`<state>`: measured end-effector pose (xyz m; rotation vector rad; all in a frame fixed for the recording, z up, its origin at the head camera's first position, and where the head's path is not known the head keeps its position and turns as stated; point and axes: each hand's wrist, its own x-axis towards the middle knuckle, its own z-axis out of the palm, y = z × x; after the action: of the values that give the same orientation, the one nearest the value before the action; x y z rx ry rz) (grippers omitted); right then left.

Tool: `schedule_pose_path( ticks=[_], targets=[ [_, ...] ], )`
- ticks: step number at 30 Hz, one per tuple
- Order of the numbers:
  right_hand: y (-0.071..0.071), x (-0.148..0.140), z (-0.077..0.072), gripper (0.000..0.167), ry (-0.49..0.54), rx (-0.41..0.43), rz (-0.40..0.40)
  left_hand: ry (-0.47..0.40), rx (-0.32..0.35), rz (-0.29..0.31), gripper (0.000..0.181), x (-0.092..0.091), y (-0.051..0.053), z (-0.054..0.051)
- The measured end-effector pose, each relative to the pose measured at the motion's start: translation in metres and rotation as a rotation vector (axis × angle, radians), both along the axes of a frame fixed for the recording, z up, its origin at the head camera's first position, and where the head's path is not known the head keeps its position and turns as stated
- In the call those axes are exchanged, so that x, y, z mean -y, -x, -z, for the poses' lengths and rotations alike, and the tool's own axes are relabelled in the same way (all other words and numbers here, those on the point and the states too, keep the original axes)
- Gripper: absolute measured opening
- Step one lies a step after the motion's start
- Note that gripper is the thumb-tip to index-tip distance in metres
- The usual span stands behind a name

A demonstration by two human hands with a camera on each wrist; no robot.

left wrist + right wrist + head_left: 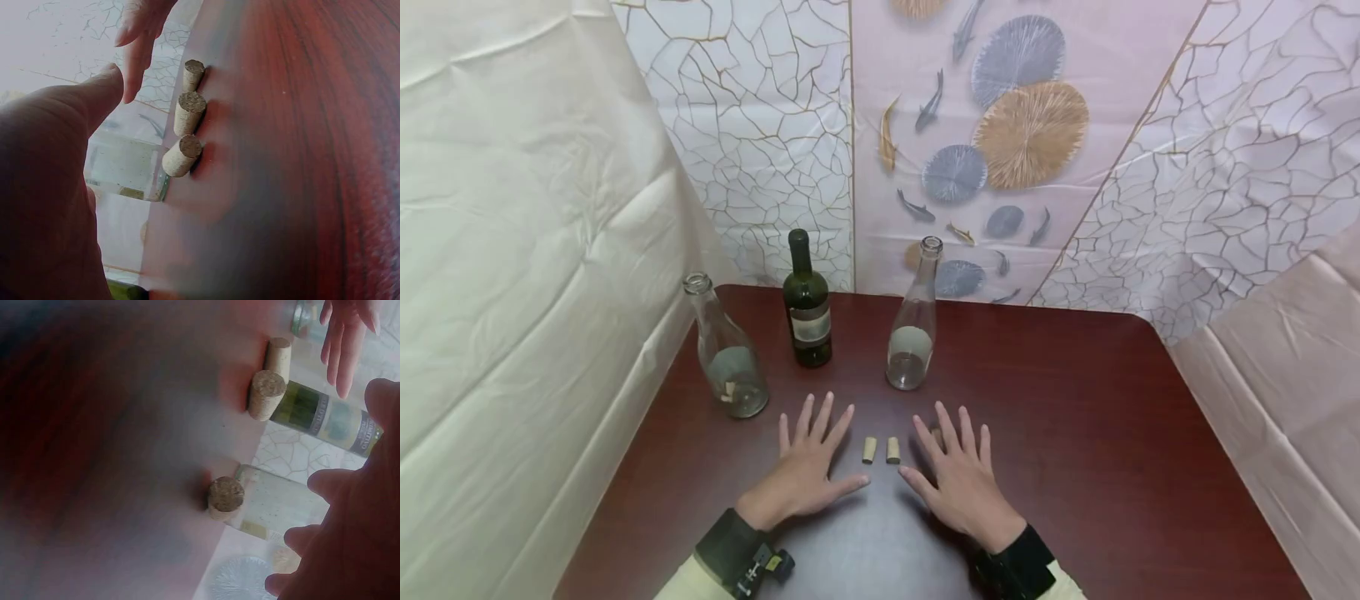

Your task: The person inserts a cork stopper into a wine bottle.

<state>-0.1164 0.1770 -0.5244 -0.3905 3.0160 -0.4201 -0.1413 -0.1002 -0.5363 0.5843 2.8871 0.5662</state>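
My left hand (805, 471) is spread flat with its fingers apart, and it holds nothing. To its right, my right hand (961, 483) has its fingers fanned out in the same way. Between the two thumbs are a left cork (868, 451) and a right cork (892, 451), both pale and close together. A third cork (937, 435) is partly covered by the right hand's fingers; the right wrist view shows this cork (225, 498) whole, apart from the other two. All three appear upright in the wrist views. Neither hand grips a cork.
Behind the hands stand a clear bottle (730, 358) at left with small pale bits visible at its base, a dark green bottle (808, 325) with a label, and another clear bottle (912, 337). The dark red table (1075, 433) meets patterned cloth at its back edge.
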Motion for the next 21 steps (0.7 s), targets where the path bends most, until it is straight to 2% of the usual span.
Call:
schedule_pose_path(
  ticks=[7, 11, 16, 19, 21],
  targets=[
    [0.002, -0.001, 0.002, 0.081, -0.009, -0.012, -0.010, -0.001, 0.009, 0.001, 0.105, 0.000, -0.001, -0.001],
    [0.006, -0.005, -0.003, 0.082, 0.007, -0.093, -0.010, -0.030, 0.005, -0.001, 0.104, -0.002, 0.000, -0.002],
    [0.013, -0.009, -0.010, 0.082, 0.037, -0.222, 0.022, -0.109, 0.006, -0.012, 0.096, -0.004, 0.001, -0.002],
    [0.016, -0.009, -0.011, 0.073, 0.090, -0.252, 0.074, -0.178, -0.016, -0.027, 0.088, -0.006, 0.001, -0.003],
    [0.017, -0.008, -0.011, 0.065, 0.121, -0.246, 0.116, -0.252, -0.053, -0.040, 0.078, -0.009, 0.001, -0.003]
  ],
)
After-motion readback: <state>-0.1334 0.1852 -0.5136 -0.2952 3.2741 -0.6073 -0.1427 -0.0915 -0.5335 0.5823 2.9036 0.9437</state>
